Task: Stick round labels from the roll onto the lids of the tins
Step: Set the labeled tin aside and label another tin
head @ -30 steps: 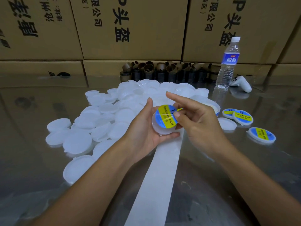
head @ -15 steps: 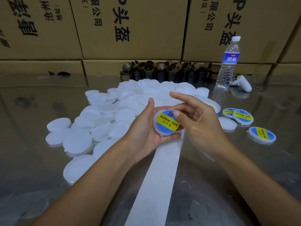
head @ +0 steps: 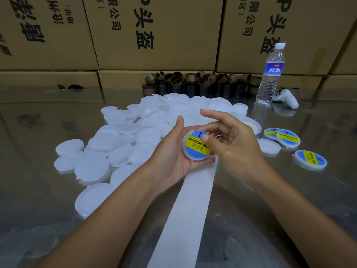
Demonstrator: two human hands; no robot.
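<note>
My left hand (head: 172, 151) grips a white round lid (head: 195, 147) from below and the left, its face turned up toward me. A blue and yellow round label (head: 197, 146) reading SOLDERING PASTE lies on that lid. My right hand (head: 235, 144) presses its thumb tip on the label's upper right part, the other fingers spread above. The white backing strip (head: 185, 213) of the label roll runs from under my hands toward the near edge. The roll itself (head: 255, 128) is mostly hidden behind my right hand.
A heap of several plain white lids (head: 119, 147) covers the shiny table left of my hands. Three labelled lids (head: 287, 138) (head: 310, 159) (head: 271, 132) and one plain lid (head: 269, 146) lie to the right. A water bottle (head: 270, 74), a white controller (head: 286, 98), brown cores (head: 193, 82) and cardboard boxes (head: 154, 31) stand behind.
The lid has turned in my left hand so the label's text reads nearly level. My right thumb has slid across the label to its upper right part.
</note>
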